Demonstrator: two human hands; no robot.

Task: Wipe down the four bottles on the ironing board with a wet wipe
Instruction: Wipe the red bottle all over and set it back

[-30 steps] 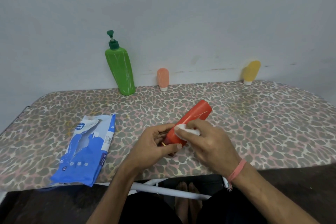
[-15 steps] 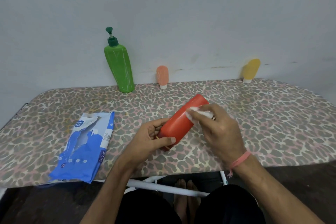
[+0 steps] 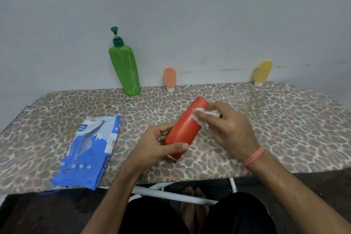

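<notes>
1. Gripping the cap end of the red bottle (image 3: 185,131) in the left hand (image 3: 152,146), long axis slanting away toward the green pump bottle's (image 3: 124,68) side wall.
2. Pinching the wet wipe (image 3: 201,115) in the right hand (image 3: 230,129), pressing near the bottle's far end, farthest from the left hand.

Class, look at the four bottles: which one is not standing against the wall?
The red bottle: the left hand holds it tilted while the others stand at the wall.

Red bottle (image 3: 183,131) cap behind left hand (image 3: 152,146), pack (image 3: 86,150) print unreadable
</notes>
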